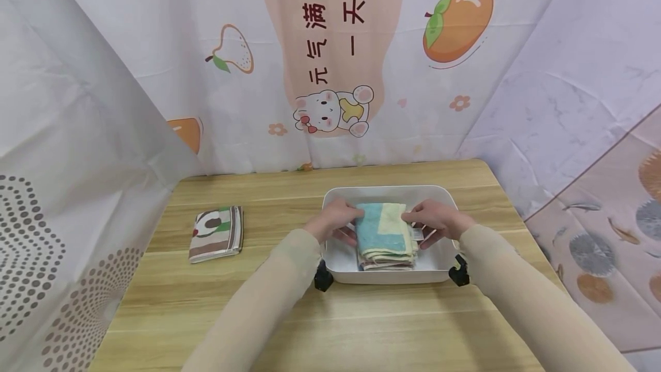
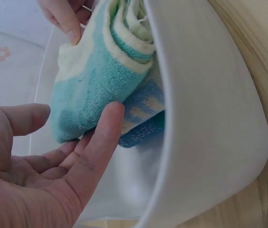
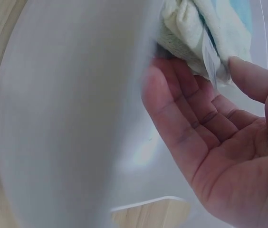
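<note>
A folded blue-and-cream towel lies on top of a stack of folded towels inside a white plastic bin. At its left side is my left hand; in the left wrist view its fairly straight fingers touch the towel's lower edge while the thumb stands just off it. My right hand holds the opposite side, thumb on the upper face and fingers curved beneath. A white label sticks out of the towel beside the right thumb.
Left of the bin, a folded towel with brown, white and green patterning lies on the wooden table. A printed curtain hangs behind the table, with more cloth at both sides. Black wrist mounts sit by the bin's front corners.
</note>
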